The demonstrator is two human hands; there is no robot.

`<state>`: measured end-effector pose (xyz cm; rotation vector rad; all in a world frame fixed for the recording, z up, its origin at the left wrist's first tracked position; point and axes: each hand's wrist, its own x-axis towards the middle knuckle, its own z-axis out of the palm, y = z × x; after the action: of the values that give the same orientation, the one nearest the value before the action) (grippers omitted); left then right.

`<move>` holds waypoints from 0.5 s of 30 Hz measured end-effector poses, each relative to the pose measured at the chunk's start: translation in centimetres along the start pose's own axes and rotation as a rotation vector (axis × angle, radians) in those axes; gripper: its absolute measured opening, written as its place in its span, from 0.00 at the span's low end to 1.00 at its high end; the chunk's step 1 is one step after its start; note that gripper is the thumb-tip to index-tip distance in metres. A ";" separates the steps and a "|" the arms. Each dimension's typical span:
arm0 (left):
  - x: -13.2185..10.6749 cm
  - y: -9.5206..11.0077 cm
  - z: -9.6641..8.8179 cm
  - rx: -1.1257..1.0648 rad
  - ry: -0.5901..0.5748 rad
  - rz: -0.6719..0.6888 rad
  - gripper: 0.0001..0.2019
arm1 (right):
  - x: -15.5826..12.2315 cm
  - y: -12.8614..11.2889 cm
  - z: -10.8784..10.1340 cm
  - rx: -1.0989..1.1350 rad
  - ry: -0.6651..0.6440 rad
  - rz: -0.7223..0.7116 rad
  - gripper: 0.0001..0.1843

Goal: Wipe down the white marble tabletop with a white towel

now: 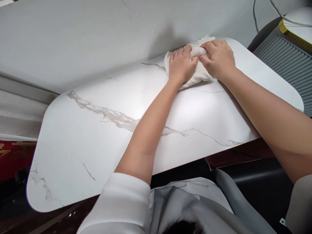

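Note:
A white, fluffy cloth (200,72) lies bunched on the far right part of a white, marble-patterned table (80,149). My left hand (182,65) presses on the cloth's left side, its fingers curled into the fabric. On the right side, my right hand (218,59) grips a bunched fold of the same cloth. Both thumbs point inward and nearly meet at the middle. The cloth's far edge reaches the back rim of the table by the wall.
A white wall (80,39) runs along the table's back edge. To the right stands a grey ribbed unit (287,60) with a yellow-edged top, and a cable (280,14) hangs above it. White folded fabric (19,110) and red cloth (17,159) are at the left.

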<state>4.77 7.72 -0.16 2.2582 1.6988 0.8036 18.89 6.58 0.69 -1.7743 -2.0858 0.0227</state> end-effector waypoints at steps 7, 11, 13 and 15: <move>2.7 -1.8 0.1 0.007 0.052 -0.011 0.11 | 4.1 0.2 1.8 -0.043 -0.039 -0.028 0.29; 3.6 -2.6 -0.2 0.033 0.016 -0.021 0.13 | 5.7 0.0 2.9 -0.125 -0.090 -0.025 0.36; 3.9 -2.8 -0.3 0.036 -0.003 -0.023 0.13 | 6.1 -0.2 3.2 -0.137 -0.073 -0.020 0.34; 4.0 -2.9 -0.4 0.035 -0.023 -0.030 0.14 | 6.1 -0.4 3.2 -0.140 -0.060 -0.013 0.30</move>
<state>2.96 12.33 -0.02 2.2497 1.7458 0.7436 16.81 13.05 -0.45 -1.8616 -2.1892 -0.0762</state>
